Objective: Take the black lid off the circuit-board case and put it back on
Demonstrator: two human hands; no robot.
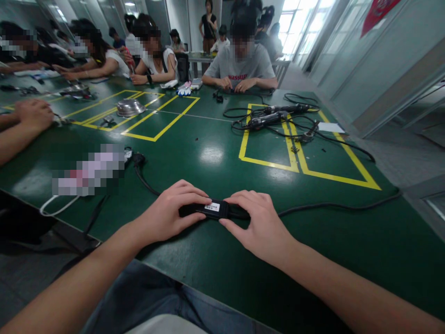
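A small black in-line box [212, 209] with a white printed label lies low over the green table, directly in front of me. My left hand [179, 206] pinches its left end between thumb and fingers. At the other end, my right hand [259, 218] has its thumb and fingertips closed on the black collar beside the label. One black cord [148, 184] runs from behind my left hand to a black plug [139, 160]. Another black cable [333, 204] leaves my right hand toward the table's right edge. My palms and curled fingers hide part of the box's ends.
Two black pen-shaped electric tools [267, 119] with tangled cables lie inside yellow tape outlines [267, 162]. A metal bowl [130, 107] stands at the far left. A blurred-out item [92, 169] with a white strap lies left. Several people sit around the table; a co-worker's hands [33, 113] rest at left.
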